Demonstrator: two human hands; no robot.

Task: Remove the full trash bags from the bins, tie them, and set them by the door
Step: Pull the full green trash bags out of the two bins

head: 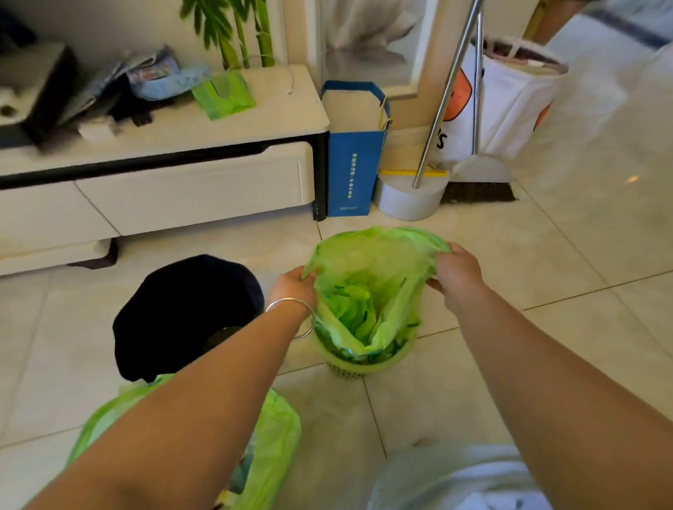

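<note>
A thin green trash bag [372, 276] stands in a small green mesh bin [368, 362] on the tiled floor at centre. My left hand [291, 288] grips the bag's left rim, a silver bangle on that wrist. On the opposite rim, my right hand [457, 272] pinches the plastic. The bag's mouth is held wide and its lower part sags inside the bin. A filled green bag [261, 459] lies on the floor under my left forearm, partly hidden. A black bin [183, 309] stands left of the green bin.
A low white TV cabinet [186, 185] runs along the left wall. A blue paper bag [354, 166], a white round base [410, 198], a broom [479, 189] and a white tote [515, 99] crowd the wall behind. White cloth [455, 489] lies at the bottom.
</note>
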